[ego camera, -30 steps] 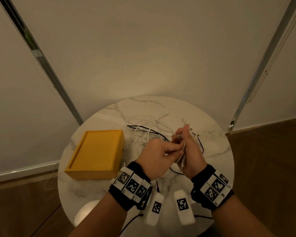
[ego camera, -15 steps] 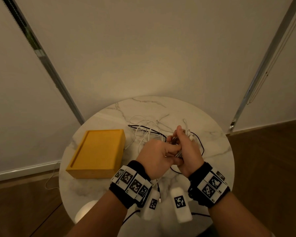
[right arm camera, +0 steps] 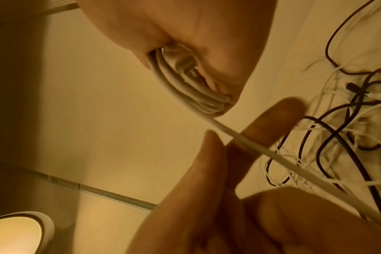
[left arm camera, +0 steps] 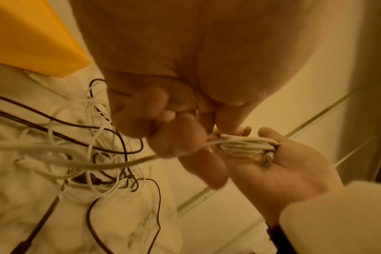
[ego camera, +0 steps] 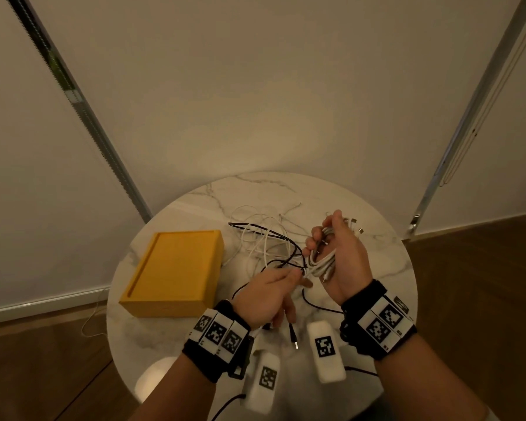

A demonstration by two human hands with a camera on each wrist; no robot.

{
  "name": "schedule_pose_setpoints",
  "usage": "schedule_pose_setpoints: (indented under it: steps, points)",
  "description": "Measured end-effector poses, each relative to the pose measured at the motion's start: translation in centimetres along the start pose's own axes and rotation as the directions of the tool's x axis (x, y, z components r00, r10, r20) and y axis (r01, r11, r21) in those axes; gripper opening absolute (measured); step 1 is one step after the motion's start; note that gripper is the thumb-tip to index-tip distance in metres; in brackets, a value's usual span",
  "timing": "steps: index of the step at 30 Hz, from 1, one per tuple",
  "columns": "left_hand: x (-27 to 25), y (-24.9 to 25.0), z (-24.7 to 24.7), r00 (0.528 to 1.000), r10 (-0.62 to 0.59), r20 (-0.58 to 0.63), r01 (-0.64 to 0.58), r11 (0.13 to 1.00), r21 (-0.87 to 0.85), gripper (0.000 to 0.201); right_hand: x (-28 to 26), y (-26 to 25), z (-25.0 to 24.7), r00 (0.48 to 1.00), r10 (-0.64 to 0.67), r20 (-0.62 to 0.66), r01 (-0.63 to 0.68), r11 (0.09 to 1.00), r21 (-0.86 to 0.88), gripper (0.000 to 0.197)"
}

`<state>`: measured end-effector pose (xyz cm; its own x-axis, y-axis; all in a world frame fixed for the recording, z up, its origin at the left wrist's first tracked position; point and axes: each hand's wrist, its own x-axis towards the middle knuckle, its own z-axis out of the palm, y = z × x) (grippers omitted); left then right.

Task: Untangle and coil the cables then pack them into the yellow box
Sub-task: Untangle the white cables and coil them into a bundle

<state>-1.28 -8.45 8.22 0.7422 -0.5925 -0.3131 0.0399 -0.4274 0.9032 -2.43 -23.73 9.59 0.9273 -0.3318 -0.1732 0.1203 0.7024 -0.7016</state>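
My right hand [ego camera: 337, 256] grips a coil of white cable [ego camera: 322, 264] wound in several loops, seen close in the right wrist view as the coil [right arm camera: 185, 80] and in the left wrist view as the coil [left arm camera: 246, 146]. My left hand [ego camera: 271, 291] pinches the loose strand of that white cable [left arm camera: 111, 165] just left of the coil, the strand [right arm camera: 261, 147] running taut between the hands. A tangle of white and black cables [ego camera: 264, 241] lies on the table behind the hands. The yellow box [ego camera: 173, 271] sits at the left, lid on.
The round marble table [ego camera: 377, 262] stands against pale blinds. A black plug end [ego camera: 293, 338] lies near my left wrist. A lit lamp [right arm camera: 15, 232] glows below the table edge. Wood floor lies on both sides.
The hands have drawn apart: my left hand moved down and left along the strand, my right hand rose and turned with the coil. More loops show on the coil.
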Motion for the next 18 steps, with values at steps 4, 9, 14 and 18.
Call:
schedule_pose_setpoints:
  steps: [4, 9, 14, 18]
  points:
    - [0.1, -0.3, 0.5, 0.999, -0.050, -0.005, 0.050, 0.998, -0.036, 0.052, 0.1, 0.2, -0.2, 0.999, 0.019, 0.033, -0.019, 1.000, 0.008, 0.032]
    - [0.8, -0.7, 0.1, 0.947, 0.204, -0.246, -0.194, 0.979, 0.064, 0.020, 0.1, 0.1, -0.9, 0.994, 0.097, 0.058, -0.092, 0.993, -0.075, 0.033]
    - [0.3, -0.1, -0.7, 0.855, 0.450, -0.256, -0.380, 0.881, 0.281, 0.046, -0.1, 0.3, -1.4, 0.981, 0.186, 0.053, -0.167, 0.955, -0.246, 0.036]
    - [0.4, 0.4, -1.3, 0.862, 0.499, -0.084, -0.418, 0.795, 0.440, 0.073, -0.4, 1.2, -1.3, 0.964, 0.229, 0.133, -0.180, 0.935, -0.305, 0.050]
